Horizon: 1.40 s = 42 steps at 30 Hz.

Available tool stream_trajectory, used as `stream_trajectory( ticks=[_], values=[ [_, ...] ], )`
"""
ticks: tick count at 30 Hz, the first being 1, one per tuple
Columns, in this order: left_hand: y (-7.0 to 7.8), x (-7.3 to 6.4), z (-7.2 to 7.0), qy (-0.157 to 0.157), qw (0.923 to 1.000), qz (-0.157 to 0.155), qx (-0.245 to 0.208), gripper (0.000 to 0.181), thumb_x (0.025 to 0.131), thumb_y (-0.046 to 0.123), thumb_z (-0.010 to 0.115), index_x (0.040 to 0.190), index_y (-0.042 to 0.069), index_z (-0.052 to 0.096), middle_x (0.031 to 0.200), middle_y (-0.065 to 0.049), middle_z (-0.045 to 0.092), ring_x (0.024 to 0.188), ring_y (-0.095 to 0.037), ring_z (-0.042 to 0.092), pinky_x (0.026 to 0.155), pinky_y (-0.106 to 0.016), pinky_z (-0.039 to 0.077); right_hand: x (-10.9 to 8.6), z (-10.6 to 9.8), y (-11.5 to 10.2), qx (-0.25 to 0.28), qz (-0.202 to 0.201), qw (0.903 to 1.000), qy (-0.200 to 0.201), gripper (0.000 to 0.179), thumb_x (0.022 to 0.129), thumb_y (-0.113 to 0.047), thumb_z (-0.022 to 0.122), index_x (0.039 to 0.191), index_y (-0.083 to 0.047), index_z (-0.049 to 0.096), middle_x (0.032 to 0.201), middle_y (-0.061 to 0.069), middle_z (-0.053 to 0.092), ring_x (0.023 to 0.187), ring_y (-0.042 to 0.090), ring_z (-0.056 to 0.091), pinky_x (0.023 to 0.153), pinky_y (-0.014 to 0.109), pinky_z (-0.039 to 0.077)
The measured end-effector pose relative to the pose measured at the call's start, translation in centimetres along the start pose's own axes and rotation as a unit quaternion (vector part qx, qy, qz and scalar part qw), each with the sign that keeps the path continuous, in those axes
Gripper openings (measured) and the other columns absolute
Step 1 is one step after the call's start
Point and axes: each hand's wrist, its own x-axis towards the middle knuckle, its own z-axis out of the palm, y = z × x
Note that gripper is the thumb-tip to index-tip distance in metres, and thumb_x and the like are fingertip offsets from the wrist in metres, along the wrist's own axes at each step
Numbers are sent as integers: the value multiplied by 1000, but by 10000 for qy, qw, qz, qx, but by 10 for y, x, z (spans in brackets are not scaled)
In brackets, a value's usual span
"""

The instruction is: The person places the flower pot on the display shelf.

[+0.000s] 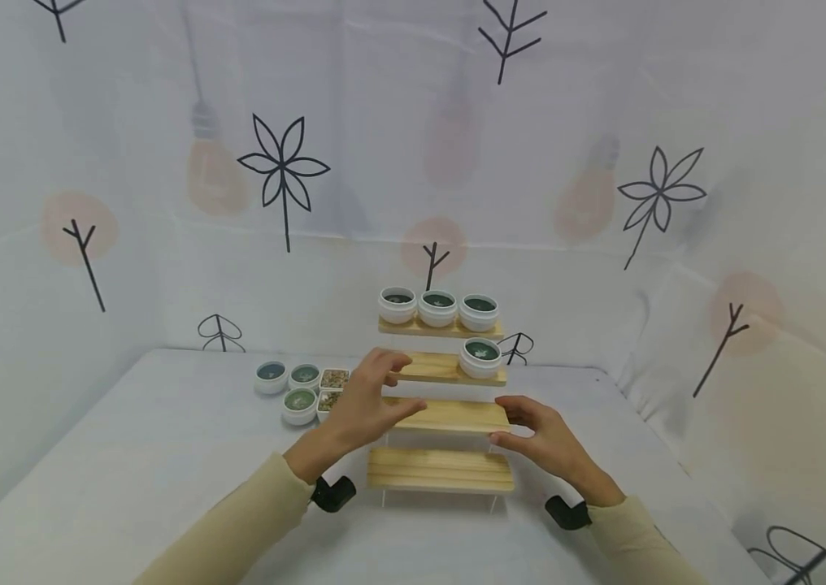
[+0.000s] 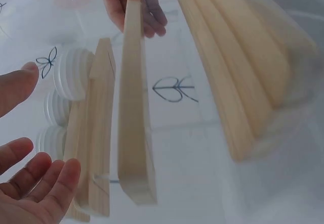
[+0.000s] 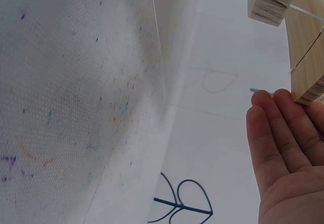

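A stepped wooden rack with a bottom board (image 1: 438,473) stands on the table. My right hand (image 1: 552,443) holds the right end of its second-lowest board (image 1: 457,415), thumb at the front edge and fingers behind. In the right wrist view, the fingertips (image 3: 288,100) touch wood. My left hand (image 1: 362,406) hovers by the rack's left side, thumb and fingers spread, holding nothing. Its empty fingers (image 2: 55,188) show in the left wrist view. One white cup with a green top (image 1: 481,358) sits at the right of the second-highest board (image 1: 428,366).
Three similar white cups (image 1: 437,309) line the top board (image 1: 442,330). Left of the rack are several round cups (image 1: 299,406) and square dishes (image 1: 334,379) with dry, speckled contents, partly behind my left hand. A patterned cloth wall (image 1: 354,276) rises behind the table (image 1: 164,455).
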Motion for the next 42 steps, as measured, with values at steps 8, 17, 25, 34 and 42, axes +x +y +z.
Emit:
stream_trajectory(
  ticks=[8,17,25,34,42],
  values=[
    [-20,-20,-16,472,9986,137,177,53,73,21,84,114,-1,58,109,-13,57,100,-25,56,77,-35,57,-4,-1,-15,-67,-37,10000,-23,60,79,-20,79,127,5,54,115,14,63,104,30,62,93,48,49],
    [-40,-40,-31,581,9959,-71,688,53,75,22,83,117,2,58,111,-13,56,96,-26,58,76,-38,57,-11,-6,-41,-95,74,9999,-118,57,80,-16,78,126,7,53,114,17,62,104,33,61,94,52,47],
    [-57,-56,-39,636,9933,-278,928,52,74,22,84,116,3,59,111,-13,58,99,-26,57,76,-42,55,-11,-4,-30,-164,49,9998,-87,57,80,-20,78,126,4,54,116,16,62,104,31,61,93,50,48],
    [-73,-64,-46,529,9881,-690,1267,56,74,21,83,119,0,57,115,-16,56,108,-30,54,87,-47,51,-6,-1,2,-16,-14,10000,1,62,78,-29,80,128,-2,55,117,9,62,105,24,61,94,44,49],
    [-85,-69,-57,419,9813,-1117,1510,60,75,24,82,123,0,56,117,-19,55,110,-34,52,94,-50,46,-5,-3,2,-12,-116,9999,-21,61,79,-30,79,128,-3,55,117,9,62,105,23,62,94,46,49]
  ],
)
